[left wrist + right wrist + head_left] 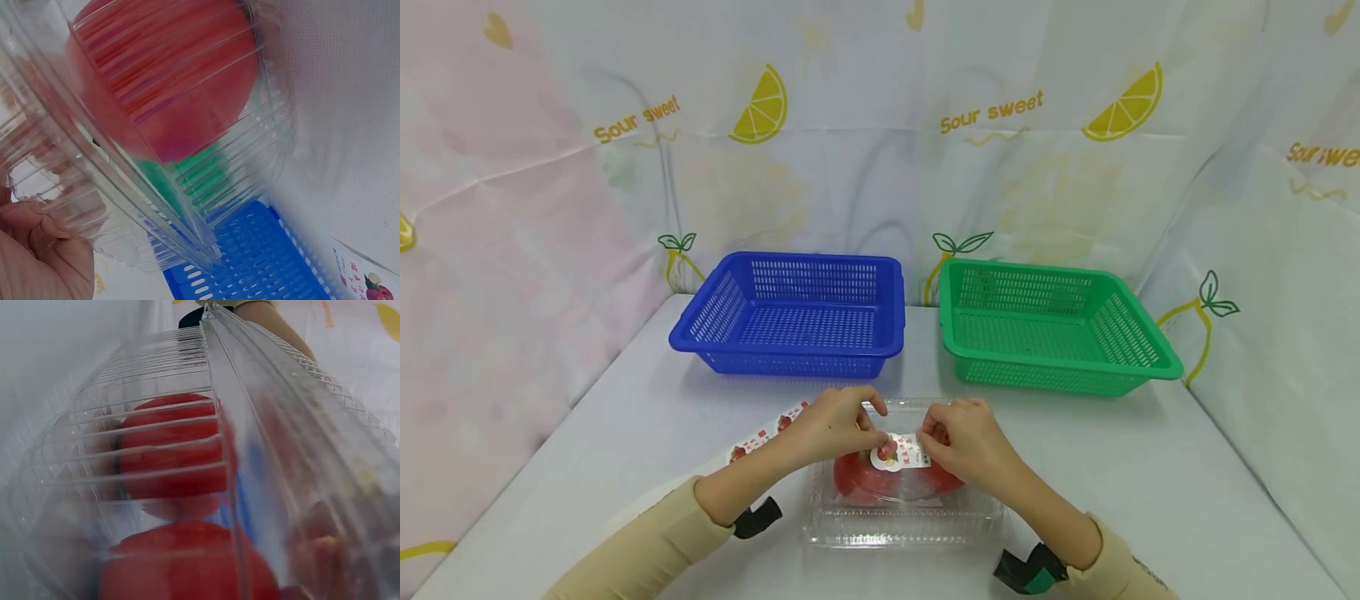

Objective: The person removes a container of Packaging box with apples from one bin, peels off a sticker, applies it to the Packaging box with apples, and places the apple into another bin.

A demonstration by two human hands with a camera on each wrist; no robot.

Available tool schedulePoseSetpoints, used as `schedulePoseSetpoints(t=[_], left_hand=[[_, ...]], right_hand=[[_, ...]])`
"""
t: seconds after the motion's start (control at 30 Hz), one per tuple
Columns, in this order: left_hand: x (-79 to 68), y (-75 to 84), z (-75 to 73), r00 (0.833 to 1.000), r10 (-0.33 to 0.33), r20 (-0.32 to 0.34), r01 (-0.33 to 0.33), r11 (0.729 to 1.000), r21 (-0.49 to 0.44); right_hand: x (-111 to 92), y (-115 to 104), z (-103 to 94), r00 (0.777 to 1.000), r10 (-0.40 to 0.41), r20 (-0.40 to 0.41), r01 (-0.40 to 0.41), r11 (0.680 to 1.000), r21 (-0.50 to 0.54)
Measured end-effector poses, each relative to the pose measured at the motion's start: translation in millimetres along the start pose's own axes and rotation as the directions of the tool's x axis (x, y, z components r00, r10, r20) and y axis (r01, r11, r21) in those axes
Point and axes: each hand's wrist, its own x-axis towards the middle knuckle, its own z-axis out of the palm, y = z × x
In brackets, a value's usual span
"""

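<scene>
A clear plastic clamshell box lies closed on the table, with round red fruit-like things inside. Across its lid is a white label printed with red fruit. My right hand pinches the label's right end between thumb and bent fingers. At the other end, my left hand touches the label's upper left edge with its thumb, the index finger arched above and apart from the thumb. In the left wrist view, part of the left hand shows beside the clear lid.
Behind the box stand a blue plastic basket on the left and a green one on the right. A strip of printed labels lies left of the box, partly under the left forearm. A patterned curtain encloses the table.
</scene>
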Motion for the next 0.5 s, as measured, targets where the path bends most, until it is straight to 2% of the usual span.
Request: schedulePoseSetpoints(t=[0.3,0.5], left_hand=[[0.9,0.2,0.6,1.000,0.010,-0.016,-0.009,0.998,0.057],[0.9,-0.5,3.3,1.000,0.019,-0.021,-0.016,0.994,0.110]], right_hand=[[-0.2,-2.0,-0.2,0.999,0.037,0.023,-0.037,0.999,-0.003],[-1.1,-1.9,0.4,0.999,0.033,0.024,-0.033,0.999,-0.010]])
